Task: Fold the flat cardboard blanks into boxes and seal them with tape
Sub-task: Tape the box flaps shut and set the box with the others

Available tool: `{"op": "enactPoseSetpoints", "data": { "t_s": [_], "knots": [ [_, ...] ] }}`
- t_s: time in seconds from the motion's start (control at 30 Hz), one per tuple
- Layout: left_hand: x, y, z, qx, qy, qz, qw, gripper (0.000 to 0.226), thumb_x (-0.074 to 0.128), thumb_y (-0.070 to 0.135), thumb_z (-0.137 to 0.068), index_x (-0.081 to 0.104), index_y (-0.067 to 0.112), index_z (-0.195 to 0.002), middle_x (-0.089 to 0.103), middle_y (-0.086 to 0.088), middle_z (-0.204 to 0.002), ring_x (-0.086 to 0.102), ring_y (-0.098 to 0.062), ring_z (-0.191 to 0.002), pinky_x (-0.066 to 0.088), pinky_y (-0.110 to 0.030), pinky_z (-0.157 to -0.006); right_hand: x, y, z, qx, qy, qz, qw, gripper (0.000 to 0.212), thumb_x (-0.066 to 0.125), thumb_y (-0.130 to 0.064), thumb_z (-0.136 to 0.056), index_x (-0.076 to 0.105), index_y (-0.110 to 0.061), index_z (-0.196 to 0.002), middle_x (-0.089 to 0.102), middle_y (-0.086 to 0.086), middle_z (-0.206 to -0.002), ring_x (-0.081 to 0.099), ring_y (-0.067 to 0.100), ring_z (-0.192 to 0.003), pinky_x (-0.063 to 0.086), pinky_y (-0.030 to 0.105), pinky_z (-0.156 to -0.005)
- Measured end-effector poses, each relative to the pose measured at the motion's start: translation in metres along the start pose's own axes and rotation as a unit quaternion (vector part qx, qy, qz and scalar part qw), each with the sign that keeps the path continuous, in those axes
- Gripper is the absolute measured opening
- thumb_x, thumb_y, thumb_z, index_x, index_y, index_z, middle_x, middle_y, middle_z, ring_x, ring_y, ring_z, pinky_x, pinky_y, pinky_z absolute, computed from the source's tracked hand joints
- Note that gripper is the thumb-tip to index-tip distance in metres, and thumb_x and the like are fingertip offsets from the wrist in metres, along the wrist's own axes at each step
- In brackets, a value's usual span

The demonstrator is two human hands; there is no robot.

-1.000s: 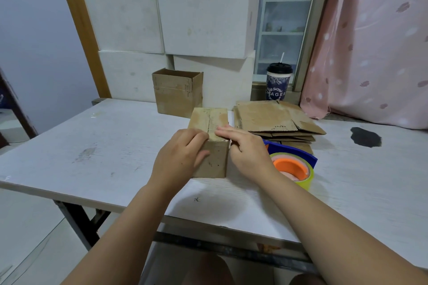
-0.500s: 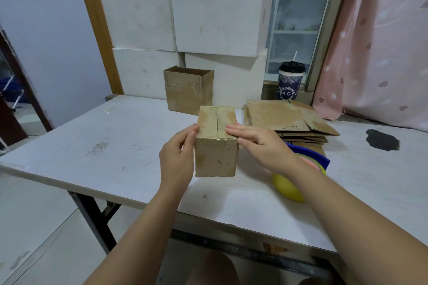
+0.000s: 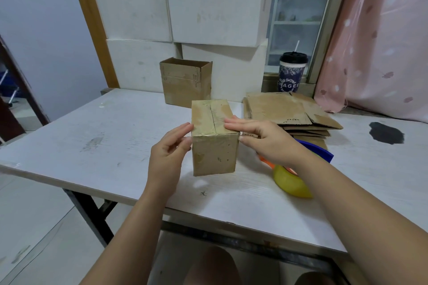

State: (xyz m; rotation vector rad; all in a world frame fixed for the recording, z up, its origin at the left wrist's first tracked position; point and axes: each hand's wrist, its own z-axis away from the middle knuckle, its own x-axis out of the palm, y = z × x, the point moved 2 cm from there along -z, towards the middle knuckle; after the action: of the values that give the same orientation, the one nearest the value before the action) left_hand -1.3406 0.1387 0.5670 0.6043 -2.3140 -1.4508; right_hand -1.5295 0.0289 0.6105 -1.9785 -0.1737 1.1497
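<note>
**Desk:** What is on the table (image 3: pixel 92 136)?

**Operator:** Item one, centre of my head view: box (image 3: pixel 214 139), brown cardboard, upright near the table's front edge. Its top flaps are down and meet in a seam running away from me. The top is glossy near the front edge.

**Desk:** Hands?

**Operator:** Left hand (image 3: pixel 166 152): at the box's left side. Its fingers (image 3: pixel 180 129) are nearly straight, tips touching the upper left edge, thumb against the left wall. Right hand (image 3: pixel 266 139): its fingers (image 3: pixel 231 126) lie straight and flat on the right flap, thumb at the top right corner. I see neither hand curled round the box; both only touch it.

**Desk:** Other stock?

**Operator:**
- Open box (image 3: pixel 185 83): one, upright, behind the first and apart from it, at the table's back.
- Blanks (image 3: pixel 284 111): one flat stack, right of the box, behind my right hand.
- Tape (image 3: pixel 290 183): one yellow roll with some orange showing, on the table near the box. It lies under my right forearm and is partly hidden.
- Blue piece (image 3: pixel 319 151): beside the tape. I cannot tell what it is.
- Cup (image 3: pixel 292 71): dark lid and a straw, behind the blanks at the window.
- White boxes (image 3: pixel 208 2): stacked at the back.
- Curtain (image 3: pixel 382 41): pink, at the right.
- Stain (image 3: pixel 385 133): one dark patch on the table, right of the blanks.
</note>
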Motion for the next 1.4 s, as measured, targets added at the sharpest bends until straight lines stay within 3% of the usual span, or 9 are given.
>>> {"op": "enactPoseSetpoints", "data": {
  "t_s": [0.2,0.47,0.63,0.83,1.0,1.13,1.27,1.33,1.4],
  "knots": [
    [-0.007,0.003,-0.005,0.001,-0.035,-0.045,0.998,0.034,0.059,0.005,-0.089,0.066,0.034,-0.106,0.065,0.0,-0.117,0.063,-0.015,-0.085,0.049,-0.012,-0.074,-0.002,0.0,-0.001,-0.001,-0.004,-0.005,1.0,0.044,0.049,0.0,-0.096,0.058,-0.029,-0.129,0.048,-0.022,-0.139,0.03,-0.014,-0.133,0.021,0.024,-0.118],
    [-0.007,0.01,-0.013,0.0,-0.118,-0.033,0.992,0.033,0.055,-0.008,-0.088,0.066,0.019,-0.103,0.054,0.001,-0.128,0.057,-0.01,-0.058,0.051,-0.02,-0.066,-0.004,0.001,0.0,-0.007,-0.002,0.005,1.0,0.044,0.051,-0.003,-0.096,0.057,-0.034,-0.127,0.047,-0.029,-0.135,0.029,-0.016,-0.132,0.021,0.02,-0.116],
    [-0.002,0.009,-0.015,0.036,-0.103,-0.092,0.99,0.033,0.051,-0.011,-0.088,0.059,0.02,-0.092,0.046,-0.005,-0.129,0.047,-0.004,-0.045,0.048,-0.018,-0.056,-0.003,-0.001,-0.001,-0.016,-0.003,0.0,1.0,0.047,0.051,-0.003,-0.095,0.055,-0.04,-0.124,0.048,-0.027,-0.135,0.03,-0.014,-0.133,0.021,0.02,-0.115],
    [-0.001,0.008,-0.018,0.039,-0.108,-0.109,0.987,0.029,0.052,-0.009,-0.088,0.056,0.019,-0.091,0.044,-0.005,-0.131,0.048,-0.005,-0.046,0.048,-0.018,-0.057,-0.004,-0.001,-0.001,-0.019,-0.006,-0.005,1.0,0.04,0.056,-0.011,-0.095,0.056,-0.04,-0.123,0.049,-0.028,-0.134,0.031,-0.015,-0.132,0.022,0.017,-0.113],
    [-0.007,0.007,-0.019,0.02,-0.136,-0.106,0.985,0.03,0.062,-0.005,-0.085,0.056,0.022,-0.094,0.042,0.002,-0.134,0.053,-0.01,-0.053,0.05,-0.021,-0.066,-0.002,-0.003,-0.003,-0.024,0.021,0.017,0.999,0.042,0.063,-0.011,-0.091,0.057,-0.042,-0.119,0.05,-0.033,-0.125,0.034,-0.014,-0.13,0.024,0.003,-0.104],
    [-0.005,0.006,-0.017,0.044,-0.127,-0.137,0.981,0.035,0.063,-0.002,-0.085,0.056,0.031,-0.094,0.042,0.004,-0.133,0.051,-0.005,-0.056,0.051,-0.019,-0.065,0.002,-0.005,-0.004,-0.03,0.061,0.05,0.996,0.04,0.069,-0.01,-0.086,0.062,-0.03,-0.121,0.054,-0.021,-0.127,0.039,-0.011,-0.127,0.022,0.0,-0.102],
    [0.001,0.003,-0.011,0.062,-0.095,-0.178,0.977,0.039,0.069,0.008,-0.083,0.052,0.042,-0.095,0.042,0.017,-0.124,0.048,-0.005,-0.057,0.051,-0.028,-0.07,0.007,-0.01,-0.003,-0.049,0.099,0.117,0.987,0.042,0.074,-0.011,-0.082,0.065,-0.02,-0.122,0.058,-0.01,-0.13,0.039,-0.01,-0.124,0.022,0.002,-0.105],
    [0.005,0.005,-0.008,0.058,-0.081,-0.18,0.979,0.03,0.072,0.027,-0.079,0.049,0.042,-0.093,0.042,0.019,-0.121,0.045,-0.005,-0.055,0.048,-0.023,-0.07,0.01,-0.013,-0.001,-0.062,0.11,0.146,0.981,0.045,0.076,-0.012,-0.08,0.065,-0.017,-0.123,0.058,-0.009,-0.131,0.039,-0.008,-0.124,0.02,0.002,-0.106],
    [0.012,0.01,-0.008,0.04,-0.051,-0.155,0.986,0.012,0.057,0.051,-0.079,0.049,0.042,-0.084,0.047,0.015,-0.116,0.048,-0.006,-0.062,0.046,-0.023,-0.069,0.011,-0.013,-0.001,-0.062,0.114,0.147,0.981,0.048,0.078,-0.018,-0.078,0.064,-0.018,-0.124,0.055,-0.016,-0.128,0.037,-0.011,-0.124,0.018,0.0,-0.105]
  ]
}}
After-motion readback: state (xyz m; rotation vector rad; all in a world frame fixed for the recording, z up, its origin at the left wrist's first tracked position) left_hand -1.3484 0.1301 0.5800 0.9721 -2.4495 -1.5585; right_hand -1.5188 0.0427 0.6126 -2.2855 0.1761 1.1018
